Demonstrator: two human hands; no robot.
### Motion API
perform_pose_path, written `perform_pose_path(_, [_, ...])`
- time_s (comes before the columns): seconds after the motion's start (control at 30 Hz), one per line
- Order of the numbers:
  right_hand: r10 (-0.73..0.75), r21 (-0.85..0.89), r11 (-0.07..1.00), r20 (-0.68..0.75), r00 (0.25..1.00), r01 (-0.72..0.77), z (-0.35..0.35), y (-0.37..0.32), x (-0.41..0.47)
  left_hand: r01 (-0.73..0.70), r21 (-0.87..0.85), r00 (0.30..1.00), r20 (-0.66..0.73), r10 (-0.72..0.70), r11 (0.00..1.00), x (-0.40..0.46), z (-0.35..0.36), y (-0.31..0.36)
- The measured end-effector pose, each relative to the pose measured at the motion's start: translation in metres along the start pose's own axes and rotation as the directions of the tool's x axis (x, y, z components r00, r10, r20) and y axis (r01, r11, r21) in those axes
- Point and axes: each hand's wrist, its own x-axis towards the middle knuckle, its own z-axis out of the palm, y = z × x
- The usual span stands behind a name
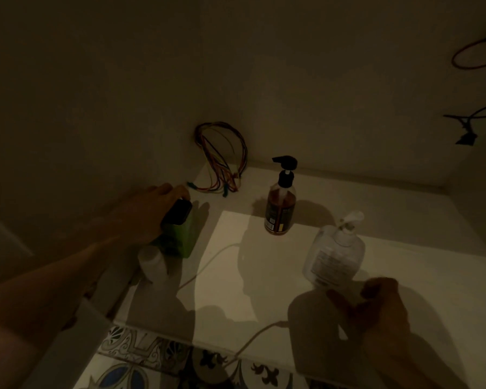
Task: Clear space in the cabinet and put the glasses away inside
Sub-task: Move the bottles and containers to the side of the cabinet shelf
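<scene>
- Nearest me, a strip of patterned floor tile point(141, 357) runs along the bottom edge, in front of the pale cabinet shelf point(264, 276). The light is very dim.
- My right hand point(376, 313) hovers low over the front right of the shelf, fingers loosely spread and holding nothing, just short of a clear pump bottle point(333, 255).
- That clear bottle leans to the left, its white pump on top. It looks nearly empty, though I cannot be sure in this light.
- A thin white cord point(208, 262) trails across the shelf and off its front edge.
- At the left side, a small white bottle point(152, 262) stands just in front of a green bottle point(180, 237) with a dark cap.
- My left hand point(149, 209) is closed around the top of the green bottle, gripping it near the cap, close to the left wall.
- Further back, a brown pump bottle point(279, 209) stands upright, mostly full of dark liquid, well apart from the others.
- In the back corner, a bundle of coloured wires point(222, 161) hangs from the wall down to the shelf.
- I see no glasses anywhere; they are out of view.
- I judge I am clearing space. To do it well, I should lift the green bottle straight up to avoid knocking the white one, and steady the leaning clear bottle before moving it.
</scene>
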Motion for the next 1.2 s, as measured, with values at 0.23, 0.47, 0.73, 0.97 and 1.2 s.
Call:
perform_pose_path(0.23, [0.012,0.592,0.776,0.329,0.944,-0.217,0.012,-0.011,0.013,0.053,0.008,0.998,0.044,-0.053,0.999,-0.001,0.002,-0.002])
perform_pose_path(0.47, [-0.133,0.234,0.97,0.266,0.955,0.07,0.012,-0.016,0.027,-0.144,-0.309,0.975,-0.205,0.082,0.94,0.008,-0.016,0.053])
perform_pose_path(0.73, [-0.494,-0.39,0.696,0.35,0.796,0.603,0.033,-0.019,0.013,-0.392,-0.435,0.917,-0.11,0.384,0.811,0.031,0.004,0.17])
perform_pose_path(0.97, [-0.497,-0.296,0.707,0.437,0.75,0.642,0.076,-0.027,-0.002,-0.38,-0.393,0.899,0.055,0.434,0.837,0.037,-0.009,0.17])
perform_pose_path(1.2, [-0.517,-0.307,0.722,0.357,0.778,0.62,0.09,-0.023,-0.004,-0.132,-0.51,0.982,0.046,0.18,0.85,0.05,-0.032,0.086])
